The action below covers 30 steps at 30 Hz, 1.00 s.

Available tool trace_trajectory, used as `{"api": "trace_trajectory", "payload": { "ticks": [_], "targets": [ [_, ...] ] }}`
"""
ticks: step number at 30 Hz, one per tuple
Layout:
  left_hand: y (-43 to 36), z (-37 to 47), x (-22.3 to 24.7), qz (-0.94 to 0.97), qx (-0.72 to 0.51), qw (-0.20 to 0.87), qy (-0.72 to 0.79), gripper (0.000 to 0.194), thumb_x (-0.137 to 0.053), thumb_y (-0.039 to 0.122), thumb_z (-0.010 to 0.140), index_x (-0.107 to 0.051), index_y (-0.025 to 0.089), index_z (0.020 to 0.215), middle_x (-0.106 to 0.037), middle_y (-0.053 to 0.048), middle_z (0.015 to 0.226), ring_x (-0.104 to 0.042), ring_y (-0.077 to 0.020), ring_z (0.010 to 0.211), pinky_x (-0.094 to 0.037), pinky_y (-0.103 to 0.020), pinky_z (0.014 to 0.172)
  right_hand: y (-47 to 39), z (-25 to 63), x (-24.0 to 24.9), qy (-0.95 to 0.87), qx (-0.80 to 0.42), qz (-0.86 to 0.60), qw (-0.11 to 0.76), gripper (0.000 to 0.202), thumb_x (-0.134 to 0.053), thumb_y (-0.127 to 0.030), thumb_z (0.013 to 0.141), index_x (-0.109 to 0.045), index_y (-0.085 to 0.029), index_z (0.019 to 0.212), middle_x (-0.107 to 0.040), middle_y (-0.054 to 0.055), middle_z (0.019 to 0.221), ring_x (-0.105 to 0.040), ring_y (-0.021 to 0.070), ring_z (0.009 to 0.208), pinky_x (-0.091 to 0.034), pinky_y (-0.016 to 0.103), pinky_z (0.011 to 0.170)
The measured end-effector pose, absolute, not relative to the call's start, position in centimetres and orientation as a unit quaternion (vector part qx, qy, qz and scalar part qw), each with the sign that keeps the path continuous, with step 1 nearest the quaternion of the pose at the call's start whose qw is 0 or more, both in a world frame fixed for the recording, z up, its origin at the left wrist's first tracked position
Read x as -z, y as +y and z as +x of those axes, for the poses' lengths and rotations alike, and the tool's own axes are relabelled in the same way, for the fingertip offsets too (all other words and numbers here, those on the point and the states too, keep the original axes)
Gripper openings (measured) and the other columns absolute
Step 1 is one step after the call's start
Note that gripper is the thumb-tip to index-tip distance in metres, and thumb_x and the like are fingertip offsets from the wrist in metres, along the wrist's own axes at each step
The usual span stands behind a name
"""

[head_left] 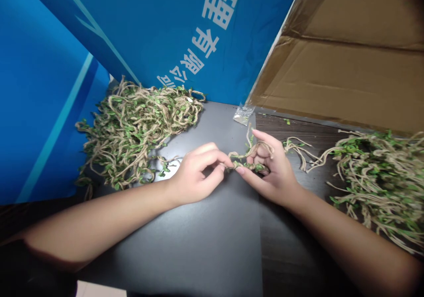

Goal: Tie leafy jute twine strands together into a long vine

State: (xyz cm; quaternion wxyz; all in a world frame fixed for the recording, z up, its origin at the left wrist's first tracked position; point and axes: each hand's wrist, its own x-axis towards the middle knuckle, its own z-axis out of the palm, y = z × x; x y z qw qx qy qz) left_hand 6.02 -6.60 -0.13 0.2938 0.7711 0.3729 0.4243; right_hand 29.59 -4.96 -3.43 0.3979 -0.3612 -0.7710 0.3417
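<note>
Between my two hands is a piece of leafy jute twine (249, 166), tan cord with small green leaves along it. My left hand (200, 173) pinches one end of it between thumb and forefinger. Close beside it, my right hand (273, 169) grips the twine with thumb and fingers, and a loop of cord runs across its curled fingers. A loose end sticks up near the right forefinger. To the left lies a big tangled heap of leafy twine (139, 129). A second heap of leafy twine (380, 178), with many cut ends showing, lies at the right.
A blue panel with white characters (185, 36) stands behind the grey tabletop (205, 239). Brown cardboard (347, 76) rises at the back right above dark wood-grain surface (281, 244). A small clear plastic packet (243, 114) lies near the panel's foot.
</note>
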Motion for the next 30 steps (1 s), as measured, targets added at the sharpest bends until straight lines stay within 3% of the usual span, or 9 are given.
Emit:
{"api": "trace_trajectory", "payload": {
  "ticks": [3, 6, 9, 12, 14, 17, 30],
  "targets": [
    [-6.4, 6.0, 0.2, 0.762, -0.425, 0.305, 0.382, 0.014, -0.062, 0.008, 0.095, -0.074, 0.015, 0.101, -0.068, -0.003, 0.088, -0.064, -0.0098, 0.078, -0.052, -0.022, 0.075, -4.8, 29.5, 3.5, -0.773, -0.311, -0.382, 0.4, 0.084, -0.074, -0.025, 0.094, -0.027, -0.027, 0.164, -0.061, 0.002, 0.087, -0.05, 0.0129, 0.057, -0.046, 0.031, 0.048],
    [-6.3, 6.1, 0.2, 0.753, -0.423, 0.319, 0.392, 0.01, -0.065, 0.009, 0.094, -0.073, 0.014, 0.098, -0.069, -0.003, 0.089, -0.064, -0.0091, 0.078, -0.052, -0.02, 0.074, -4.7, 29.4, 3.5, -0.785, -0.244, -0.409, 0.396, 0.082, -0.074, -0.025, 0.094, -0.03, -0.027, 0.163, -0.067, 0.005, 0.098, -0.057, 0.0148, 0.062, -0.053, 0.034, 0.054],
    [-6.3, 6.2, 0.1, 0.748, -0.413, 0.332, 0.4, 0.008, -0.067, 0.008, 0.092, -0.071, 0.014, 0.096, -0.07, -0.002, 0.089, -0.064, -0.0092, 0.079, -0.052, -0.02, 0.075, -4.6, 29.3, 3.1, -0.803, -0.141, -0.398, 0.422, 0.09, -0.078, -0.024, 0.089, -0.028, -0.025, 0.164, -0.065, 0.015, 0.124, -0.069, 0.0273, 0.098, -0.061, 0.047, 0.083],
    [-6.4, 6.2, 0.0, 0.745, -0.402, 0.34, 0.409, 0.007, -0.07, 0.009, 0.09, -0.069, 0.015, 0.093, -0.07, -0.001, 0.088, -0.064, -0.0099, 0.079, -0.052, -0.022, 0.076, -4.6, 29.4, 2.4, -0.8, -0.077, -0.354, 0.478, 0.084, -0.083, -0.024, 0.083, -0.039, -0.023, 0.154, -0.06, 0.018, 0.134, -0.063, 0.0347, 0.121, -0.055, 0.054, 0.097],
    [-6.4, 6.2, 0.1, 0.745, -0.398, 0.348, 0.407, 0.006, -0.07, 0.01, 0.091, -0.07, 0.016, 0.093, -0.07, -0.001, 0.088, -0.064, -0.0106, 0.079, -0.052, -0.023, 0.076, -4.8, 29.4, 2.0, -0.825, -0.052, -0.334, 0.453, 0.059, -0.084, -0.025, 0.083, -0.054, -0.024, 0.135, -0.067, 0.012, 0.119, -0.065, 0.031, 0.111, -0.053, 0.051, 0.094],
    [-6.3, 6.1, 0.3, 0.746, -0.401, 0.363, 0.388, 0.005, -0.068, 0.012, 0.094, -0.07, 0.016, 0.096, -0.071, -0.003, 0.091, -0.065, -0.0116, 0.081, -0.053, -0.025, 0.078, -5.0, 29.4, 1.8, -0.882, -0.05, -0.296, 0.363, 0.032, -0.08, -0.026, 0.089, -0.061, -0.023, 0.115, -0.073, 0.005, 0.101, -0.067, 0.0243, 0.095, -0.049, 0.045, 0.09],
    [-6.1, 6.0, 0.7, 0.768, -0.402, 0.364, 0.341, 0.015, -0.061, 0.009, 0.098, -0.073, 0.017, 0.095, -0.072, -0.006, 0.095, -0.069, -0.0152, 0.091, -0.055, -0.029, 0.084, -4.9, 29.4, 2.5, -0.878, -0.179, -0.272, 0.349, 0.017, -0.068, -0.013, 0.094, -0.063, -0.019, 0.109, -0.072, 0.005, 0.093, -0.064, 0.0191, 0.088, -0.053, 0.035, 0.08]
  ]
}}
